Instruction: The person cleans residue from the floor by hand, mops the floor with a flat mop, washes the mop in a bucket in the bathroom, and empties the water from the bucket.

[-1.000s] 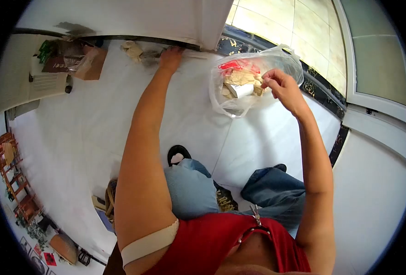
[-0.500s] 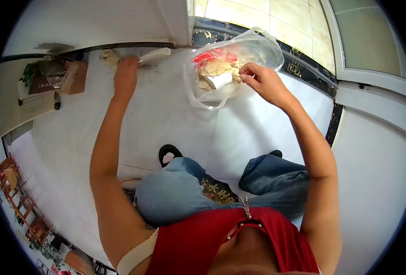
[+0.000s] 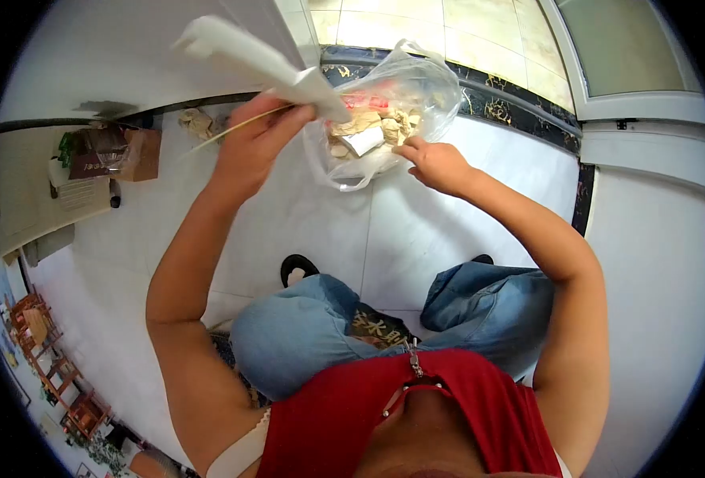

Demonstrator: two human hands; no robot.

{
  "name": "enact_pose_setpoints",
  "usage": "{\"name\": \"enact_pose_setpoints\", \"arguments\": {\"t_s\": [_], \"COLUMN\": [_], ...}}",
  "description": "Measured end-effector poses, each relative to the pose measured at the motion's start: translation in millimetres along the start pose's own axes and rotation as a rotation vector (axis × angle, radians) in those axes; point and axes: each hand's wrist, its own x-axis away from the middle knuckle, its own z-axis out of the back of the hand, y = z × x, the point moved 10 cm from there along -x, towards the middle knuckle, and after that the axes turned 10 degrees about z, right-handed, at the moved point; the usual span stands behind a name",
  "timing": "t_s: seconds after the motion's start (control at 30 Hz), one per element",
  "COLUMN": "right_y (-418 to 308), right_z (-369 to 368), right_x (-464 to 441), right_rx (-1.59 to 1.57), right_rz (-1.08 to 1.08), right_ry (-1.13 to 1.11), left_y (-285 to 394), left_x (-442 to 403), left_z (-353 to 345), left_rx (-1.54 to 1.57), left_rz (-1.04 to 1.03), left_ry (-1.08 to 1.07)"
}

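My left hand [image 3: 253, 147] is closed round a long white paper-like piece [image 3: 245, 56], slightly blurred, and a thin pale stick [image 3: 229, 131]. Both are held above the floor, and the white piece's lower end overlaps the left side of a clear plastic bag [image 3: 432, 92]. Inside that bag are crumpled tan papers [image 3: 400, 123], a white piece [image 3: 364, 141] and something red. My right hand [image 3: 442, 167] pinches at the bag's near right edge; its fingertips partly hide what they grip. A crumpled tan paper [image 3: 196, 122] lies on the floor by the wall.
Left of me stands a cardboard box [image 3: 133, 151] with plastic packaging, beside a pale cabinet [image 3: 42, 187]. A dark patterned threshold [image 3: 520, 107] runs behind the bag. To the right is a white-framed door [image 3: 647, 111]. My feet and knees are on the tiled floor's near side.
My left hand has risen from the floor and moved right towards the bag, bringing up the white piece and stick. My right hand and the bag appear shifted slightly left.
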Motion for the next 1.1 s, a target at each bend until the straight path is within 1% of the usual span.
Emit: {"name": "enact_pose_setpoints", "arguments": {"t_s": [0.1,0.2,0.3,0.4,0.5,0.6,0.63,0.7,0.73,0.8,0.83,0.87,0.93,0.97,1.03,1.07,1.1], "right_y": [-3,-1,-4,-7,-11,-10,-9,-1,2,3,2,2,-7,-18,-48,-65,-91], "right_z": [-4,-8,-7,-7,-6,-2,-3,-6,-2,6,14,23,43,54,69,76,83], "right_x": [4,7,9,10,7,4,4,1,0,2,3,3,3,3,-1,-4,-7], "right_rx": [0.024,0.065,0.087,0.109,0.092,0.105,0.119,0.152,0.162,0.17,0.163,0.157,0.182,0.189,0.194,0.197,0.188], "right_rz": [0.048,0.05,0.048,0.036,0.052,0.031,0.025,0.024,-0.017,-0.076,-0.067,-0.061,-0.085,-0.029,0.012,0.032,0.113], "right_ry": [0.097,0.12,0.127,0.117,0.133,0.128,0.13,0.138,0.14,0.14,0.185,0.231,0.252,0.298,0.279,0.268,0.318], "left_y": [-30,-48,-89,-116,-134,-166,-178,-171,-164,-132,-116,-106,-78,-83,-87,-100,-126], "left_x": [-39,-69,-97,-118,-122,-132,-134,-133,-126,-111,-101,-89,-71,-72,-53,-49,-42], "left_z": [-39,-72,-83,-93,-107,-120,-117,-122,-121,-121,-113,-102,-81,-61,-7,37,85], "left_rx": [-0.011,-0.243,-0.478,-1.199,-1.447,-1.64,-1.558,-1.48,-1.444,-1.279,-1.199,-1.08,-0.835,-0.777,-0.651,-0.66,-0.668], "left_rz": [0.095,0.006,0.102,0.065,0.037,0.011,0.154,0.133,0.133,-0.067,-0.165,-0.224,-0.358,-0.202,0.098,0.152,0.206], "left_ry": [-0.119,-0.22,-0.282,-0.238,-0.269,-0.319,-0.331,-0.273,-0.237,-0.094,-0.022,-0.01,0.005,-0.025,-0.086,0.069,0.225]}}
